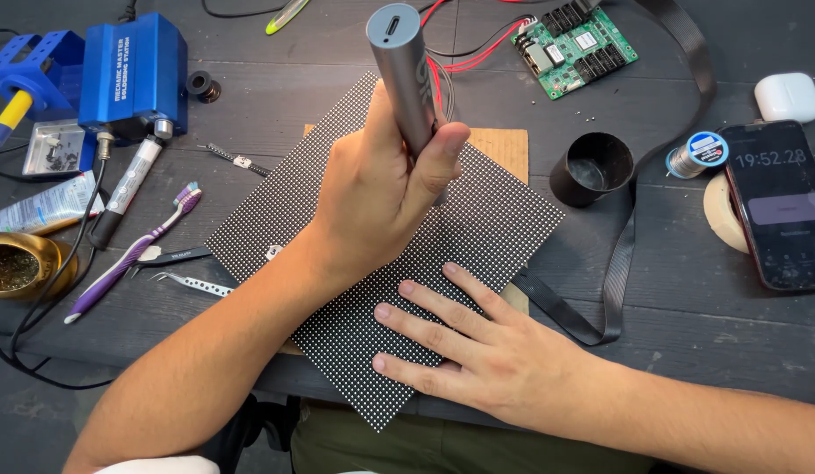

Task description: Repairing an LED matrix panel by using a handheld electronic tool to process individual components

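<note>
— Two hands on what?
— My left hand [372, 197] closed around the stiff, smooth grey tool [405, 75]; my right hand [486, 347], flat and empty, steadied the thin, fragile dotted panel [267, 219] on the counter [706, 307].

Dotted panel [504, 219] centre on table [688, 316]; soldering station [131, 75] far left; phone [780, 206] right; circuit board [576, 46] behind.

Black white-dotted panel [477, 219], grey pen tool [403, 70], blue soldering station [131, 75]
</note>
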